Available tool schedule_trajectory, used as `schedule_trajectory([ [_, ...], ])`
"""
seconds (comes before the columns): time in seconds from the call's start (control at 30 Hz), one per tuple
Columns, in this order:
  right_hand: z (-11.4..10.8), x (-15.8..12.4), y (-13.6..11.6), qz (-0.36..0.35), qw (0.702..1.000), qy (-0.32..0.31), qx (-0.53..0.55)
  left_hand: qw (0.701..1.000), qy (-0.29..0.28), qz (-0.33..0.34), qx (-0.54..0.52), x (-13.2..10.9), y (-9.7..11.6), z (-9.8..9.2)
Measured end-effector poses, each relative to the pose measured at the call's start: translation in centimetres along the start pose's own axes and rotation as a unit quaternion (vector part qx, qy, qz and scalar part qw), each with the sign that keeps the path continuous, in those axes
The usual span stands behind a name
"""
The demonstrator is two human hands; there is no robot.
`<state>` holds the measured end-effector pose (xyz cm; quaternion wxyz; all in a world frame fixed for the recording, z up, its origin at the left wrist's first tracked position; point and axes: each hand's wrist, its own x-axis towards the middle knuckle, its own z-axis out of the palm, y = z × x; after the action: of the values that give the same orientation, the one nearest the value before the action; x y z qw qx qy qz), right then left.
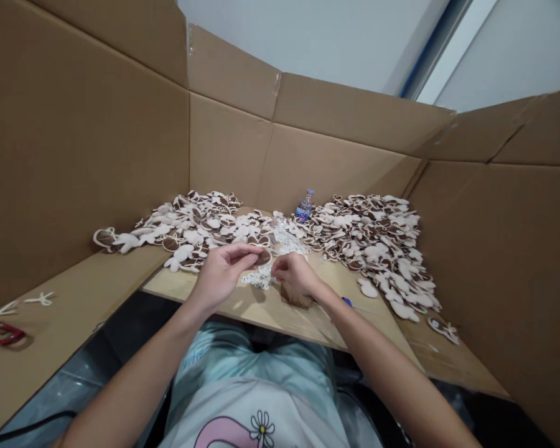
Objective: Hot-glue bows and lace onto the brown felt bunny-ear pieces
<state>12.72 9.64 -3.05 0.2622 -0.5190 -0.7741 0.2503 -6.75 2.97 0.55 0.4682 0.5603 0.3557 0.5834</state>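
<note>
While the left hand pinches a brown cutout, the right hand curls closed beside white lace

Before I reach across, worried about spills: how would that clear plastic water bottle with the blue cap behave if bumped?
The plastic bottle stands upright, tall and narrow, so it probably tips easily. Its round body would likely roll once down. The cream-and-brown cut-out shapes packed beside it might slow a fall somewhat.

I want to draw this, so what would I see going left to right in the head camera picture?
A red-and-black object → a small cream cut-out → a big pile of cream-and-brown cut-out shapes → a water bottle → another big pile of those shapes → one loose shape
</note>
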Motion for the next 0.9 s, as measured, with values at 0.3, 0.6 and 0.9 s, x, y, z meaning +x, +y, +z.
schedule_trajectory([
  [0.3,0.1,-0.1,0.2,-0.018,0.998,0.015,0.052,1.000,-0.002,0.000,0.005,0.1,0.0,-0.1],
  [0.6,-0.7,-2.5,-1.2,-0.013,0.970,0.116,0.214,1.000,-0.012,0.004,-0.024,-0.3,0.1,0.1],
  [0.9,0.6,-9.2,-5.1,-0.104,0.867,0.315,0.372,0.999,-0.027,0.042,-0.002,-2.4,1.7,1.2],
])
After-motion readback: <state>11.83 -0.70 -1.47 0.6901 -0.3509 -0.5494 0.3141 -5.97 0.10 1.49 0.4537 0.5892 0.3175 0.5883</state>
